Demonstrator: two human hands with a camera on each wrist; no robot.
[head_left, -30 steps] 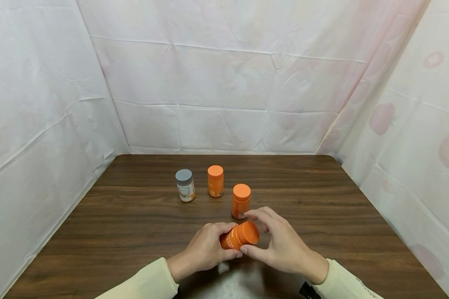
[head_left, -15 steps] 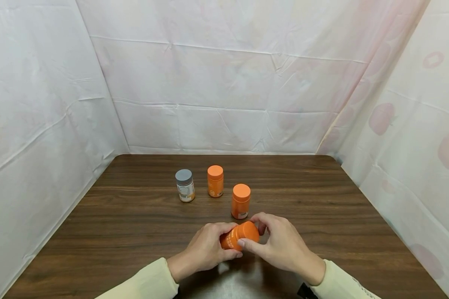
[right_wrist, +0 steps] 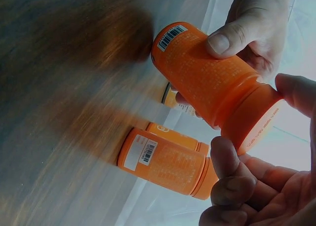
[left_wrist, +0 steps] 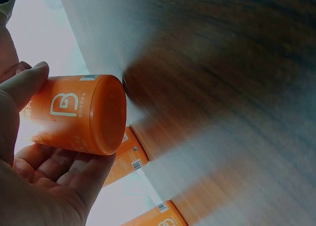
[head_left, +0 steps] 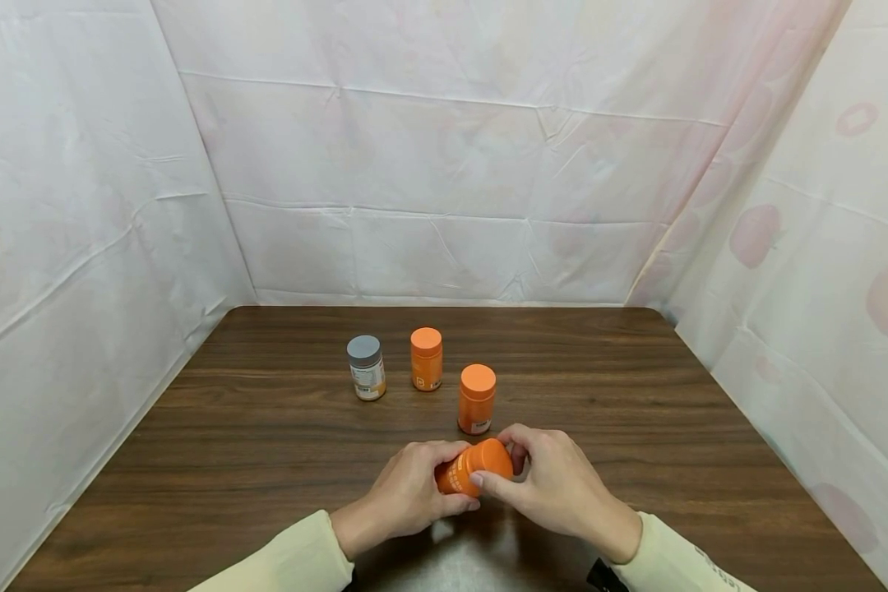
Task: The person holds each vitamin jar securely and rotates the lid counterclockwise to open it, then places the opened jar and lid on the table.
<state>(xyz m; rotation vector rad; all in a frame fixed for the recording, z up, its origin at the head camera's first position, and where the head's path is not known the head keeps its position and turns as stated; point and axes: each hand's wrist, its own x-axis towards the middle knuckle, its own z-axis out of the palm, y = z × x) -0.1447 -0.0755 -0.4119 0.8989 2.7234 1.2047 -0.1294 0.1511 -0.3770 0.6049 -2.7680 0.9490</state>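
I hold an orange pill bottle (head_left: 464,470) tilted just above the table, near the front middle. My left hand (head_left: 432,481) grips its body, thumb on top and fingers underneath (left_wrist: 54,179). My right hand (head_left: 518,473) pinches the orange cap (head_left: 494,455) between its thumb and curled fingers. In the right wrist view the bottle (right_wrist: 207,80) shows a barcode, and the cap (right_wrist: 254,118) sits between the thumb (right_wrist: 296,92) and the fingers (right_wrist: 229,184). The left wrist view looks at the bottle's flat base and its white letter B (left_wrist: 79,114).
Three bottles stand upright behind my hands: a grey-capped one (head_left: 366,367), an orange one (head_left: 426,359) and another orange one (head_left: 477,400), close to my right fingers. The dark wooden table (head_left: 673,395) is walled in by white sheets (head_left: 444,164) at the left, back and right.
My right hand's fingers, spread around the cap a second ago, have curled in and now pinch it. The bottle has dropped slightly. The left hand and the standing bottles stayed put.
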